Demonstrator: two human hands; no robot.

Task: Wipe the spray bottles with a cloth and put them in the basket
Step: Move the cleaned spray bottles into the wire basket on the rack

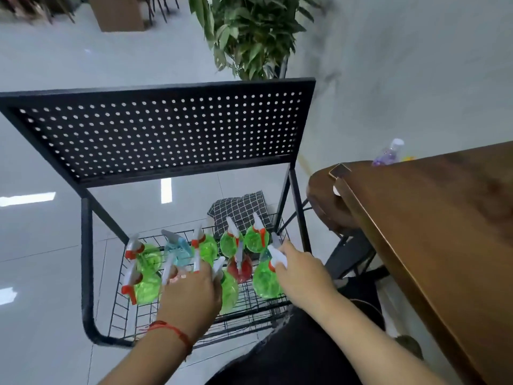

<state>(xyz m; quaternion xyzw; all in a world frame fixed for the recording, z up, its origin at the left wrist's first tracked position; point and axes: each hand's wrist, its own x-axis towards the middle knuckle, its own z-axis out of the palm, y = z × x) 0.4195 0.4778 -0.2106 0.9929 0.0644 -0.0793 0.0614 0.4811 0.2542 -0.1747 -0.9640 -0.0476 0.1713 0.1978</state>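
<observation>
A black wire basket (125, 309) on the lower level of a black metal cart holds several upright spray bottles: mostly green ones (148, 258), one blue (179, 250) and one red (244, 269). My right hand (301, 276) grips the white trigger head of a green bottle (266, 279) at the basket's right side. My left hand (191, 290) reaches over the basket's middle; its fingers touch the heads of a bottle (168, 269) and the green bottle (229, 290) beside it. A black-and-white checked cloth (238, 209) lies at the basket's far end.
The cart's perforated black top shelf (158, 132) overhangs the far side. A brown wooden table (433, 229) stands to the right, with a purple bottle (388, 154) behind it. A round stool (324, 201) sits beside the table. A potted plant (249, 37) stands beyond the cart.
</observation>
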